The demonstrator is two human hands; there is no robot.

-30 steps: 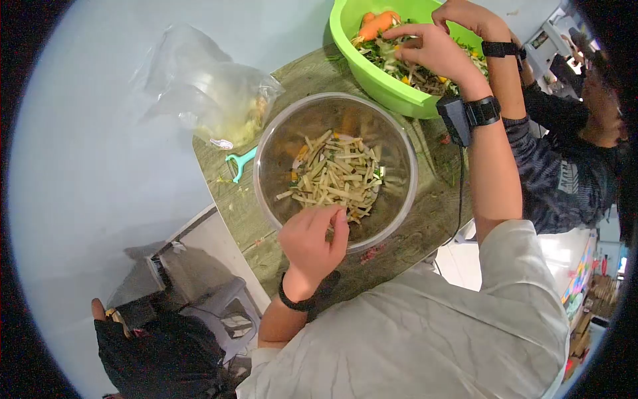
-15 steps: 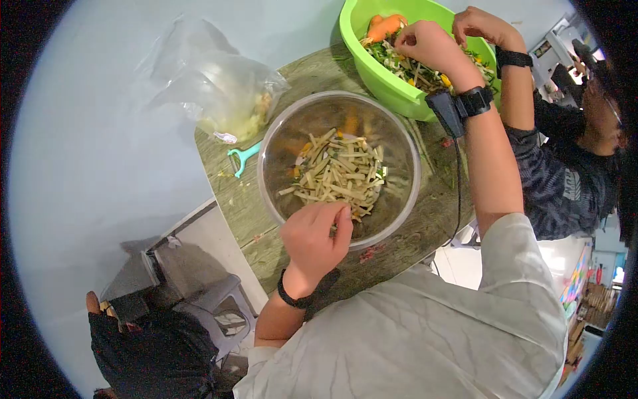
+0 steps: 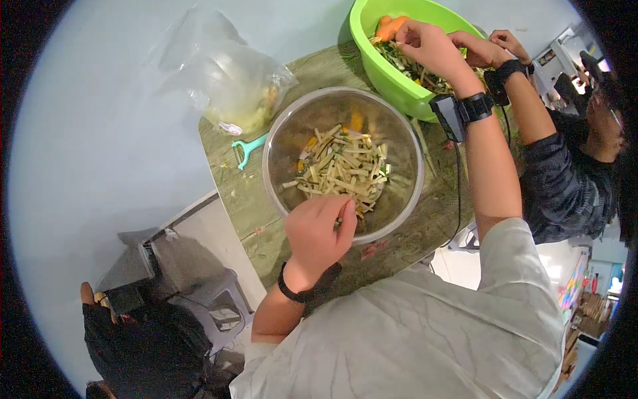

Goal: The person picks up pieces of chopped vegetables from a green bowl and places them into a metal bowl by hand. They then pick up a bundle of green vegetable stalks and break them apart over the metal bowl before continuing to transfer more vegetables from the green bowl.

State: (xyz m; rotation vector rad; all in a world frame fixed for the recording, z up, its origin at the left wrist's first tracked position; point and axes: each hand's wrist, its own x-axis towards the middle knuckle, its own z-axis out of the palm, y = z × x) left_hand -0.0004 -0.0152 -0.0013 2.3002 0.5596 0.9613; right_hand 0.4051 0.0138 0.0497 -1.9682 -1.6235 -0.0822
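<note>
Cut pale strips with some green and orange pieces lie in a steel bowl. Over the bowl's near rim is my left hand, fingers closed in a pinch; whatever they hold is hidden. My right hand reaches over the green basin, thumb and fingers pressed together, their contents too small to make out. Inside the basin are chopped greens and strips and an orange carved-looking piece. A co-worker's hand is just right of mine at the basin.
A clear plastic bag with pale contents stands at the table's back left, beside a turquoise peeler. A cable hangs from my right wrist device. A person in black is at lower left, near a grey stool.
The co-worker's hand and forearm have shifted, and another hand now shows behind them. The bowl, bag and basin sit slightly further right in view. Both my hands keep nearly the same pose.
</note>
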